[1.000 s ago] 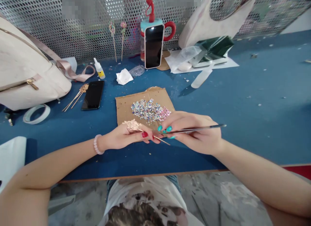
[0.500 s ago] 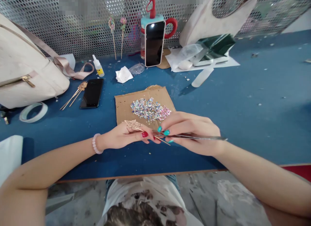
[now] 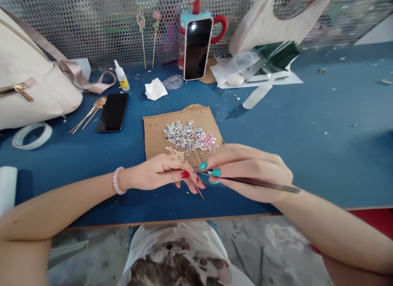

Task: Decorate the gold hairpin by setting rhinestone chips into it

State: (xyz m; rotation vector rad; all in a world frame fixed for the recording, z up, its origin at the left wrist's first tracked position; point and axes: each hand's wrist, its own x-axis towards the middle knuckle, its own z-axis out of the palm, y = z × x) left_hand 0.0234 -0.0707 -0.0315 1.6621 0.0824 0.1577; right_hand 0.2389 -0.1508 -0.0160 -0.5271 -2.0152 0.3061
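My left hand (image 3: pixel 153 172) is closed, pinching a gold hairpin (image 3: pixel 176 155) between thumb and fingers. The pin's openwork head rises above the hand, and its thin stem comes out below, slanting down to the right. In my right hand (image 3: pixel 258 167) is a pair of metal tweezers (image 3: pixel 270 187), gripped between thumb and fingers. Their tips point left and reach close to my left fingers; whether they hold anything is too small to tell. Just beyond both hands, a pile of glittering rhinestones (image 3: pixel 188 135) lies on a piece of cardboard (image 3: pixel 152 134).
Left of the cardboard lie a black phone (image 3: pixel 113 112), more gold hairpins (image 3: pixel 89 114), a glue bottle (image 3: pixel 122 76) and a tape roll (image 3: pixel 46 135). Behind it are crumpled white paper (image 3: pixel 156 89), an upright phone (image 3: pixel 198 50) and a cup (image 3: pixel 196 16). A white bag (image 3: pixel 37 85) stands left.
The hairpin has turned in my left hand: its head stands higher and its stem slants more steeply down. The tweezers have tilted, their rear end lower. The camera view has shifted slightly.
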